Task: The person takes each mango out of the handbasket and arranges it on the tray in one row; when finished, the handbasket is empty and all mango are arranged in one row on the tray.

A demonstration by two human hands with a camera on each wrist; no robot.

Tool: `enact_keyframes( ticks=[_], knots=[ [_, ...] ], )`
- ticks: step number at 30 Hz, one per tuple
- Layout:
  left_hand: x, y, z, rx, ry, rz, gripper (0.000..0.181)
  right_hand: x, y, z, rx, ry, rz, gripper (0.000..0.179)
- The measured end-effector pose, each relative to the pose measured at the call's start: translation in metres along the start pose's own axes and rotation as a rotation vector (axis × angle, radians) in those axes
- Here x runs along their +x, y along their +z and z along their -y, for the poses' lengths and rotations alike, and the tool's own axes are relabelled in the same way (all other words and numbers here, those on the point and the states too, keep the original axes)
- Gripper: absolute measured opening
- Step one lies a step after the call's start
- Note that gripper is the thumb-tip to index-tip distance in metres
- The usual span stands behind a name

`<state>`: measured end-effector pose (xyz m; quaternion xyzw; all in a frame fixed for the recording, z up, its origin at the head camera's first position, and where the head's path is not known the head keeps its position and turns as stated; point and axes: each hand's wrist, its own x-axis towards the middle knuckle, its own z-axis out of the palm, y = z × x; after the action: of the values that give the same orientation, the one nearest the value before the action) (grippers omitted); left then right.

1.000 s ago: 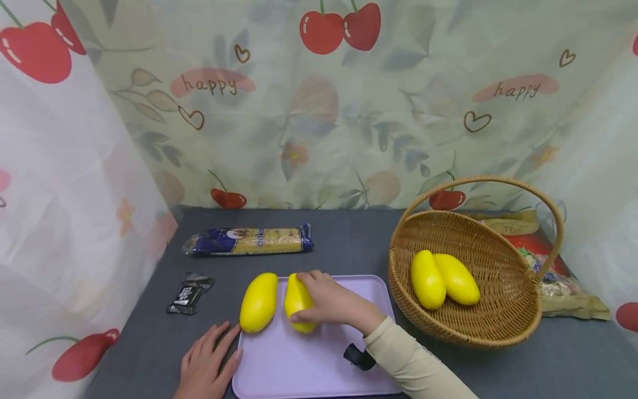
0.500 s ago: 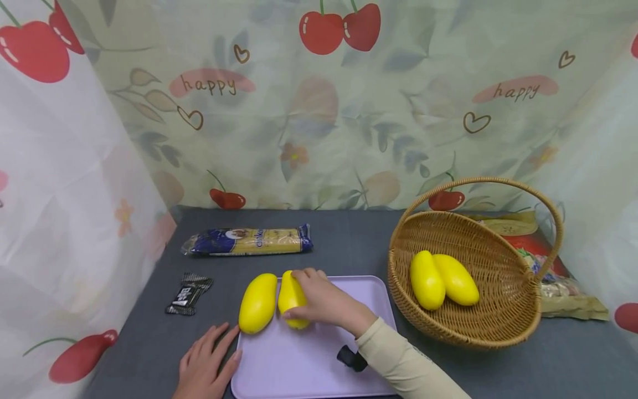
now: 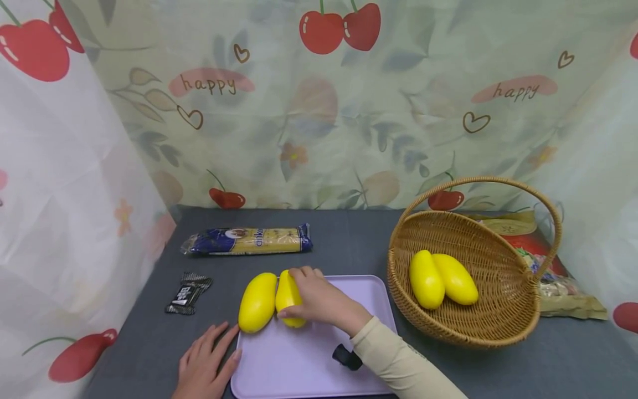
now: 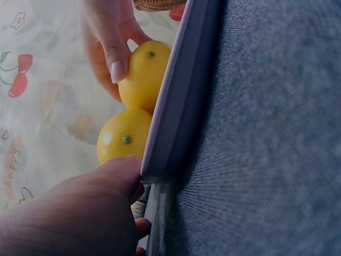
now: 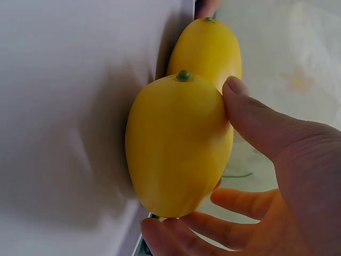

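Note:
On the lilac tray (image 3: 289, 368) my right hand (image 3: 319, 296) grips a yellow mango (image 3: 286, 296), thumb on the near side and fingers over its far end. A second mango (image 3: 256, 303) lies to its left, at the tray's left rim; the two appear to touch. Green stem ends show on both the held mango (image 5: 178, 144) and the other mango (image 5: 210, 50) in the right wrist view. My left hand (image 3: 208, 363) lies at the tray's left edge, fingers fairly straight. From the left wrist, my left thumb (image 4: 120, 173) is seen against the tray rim (image 4: 152, 141).
A wicker basket (image 3: 518, 335) with a tall handle stands at the right, with two mangoes (image 3: 438, 280) inside. Behind it lies a brown and red packet (image 3: 573, 302). A blue and yellow packet (image 3: 249, 241) and a small black wrapped item (image 3: 189, 293) lie at the left.
My right hand has slid the mango leftward along the tray, closing the gap to the other mango. My left hand, the tray and the basket have stayed put.

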<state>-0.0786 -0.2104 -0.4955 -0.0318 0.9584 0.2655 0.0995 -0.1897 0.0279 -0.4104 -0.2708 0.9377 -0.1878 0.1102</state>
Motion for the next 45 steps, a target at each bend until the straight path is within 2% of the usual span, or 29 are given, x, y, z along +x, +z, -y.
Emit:
enact_keyframes(
  ticks=[16,24,30,38,42,45],
  knots=[
    [-0.001,-0.003,0.000,-0.009,0.011,0.000,0.074,0.000,-0.001,0.001,-0.014,0.009,0.015,0.090],
    [0.000,-0.003,0.001,-0.011,0.004,0.009,0.076,-0.011,-0.018,0.007,-0.039,0.031,0.008,0.091],
    [0.000,-0.002,0.002,0.000,-0.006,0.013,0.079,-0.035,-0.041,0.009,-0.089,-0.024,-0.031,0.090],
    [0.001,0.001,0.001,-0.004,-0.009,0.011,0.079,-0.092,-0.086,0.005,-0.197,-0.101,-0.032,0.074],
    [0.001,0.002,0.001,-0.008,-0.002,0.004,0.078,-0.118,-0.108,-0.005,-0.241,-0.167,-0.092,0.062],
    [0.001,0.001,0.001,-0.006,0.003,0.000,0.078,-0.126,-0.124,-0.020,-0.256,-0.160,-0.140,0.056]
  ],
)
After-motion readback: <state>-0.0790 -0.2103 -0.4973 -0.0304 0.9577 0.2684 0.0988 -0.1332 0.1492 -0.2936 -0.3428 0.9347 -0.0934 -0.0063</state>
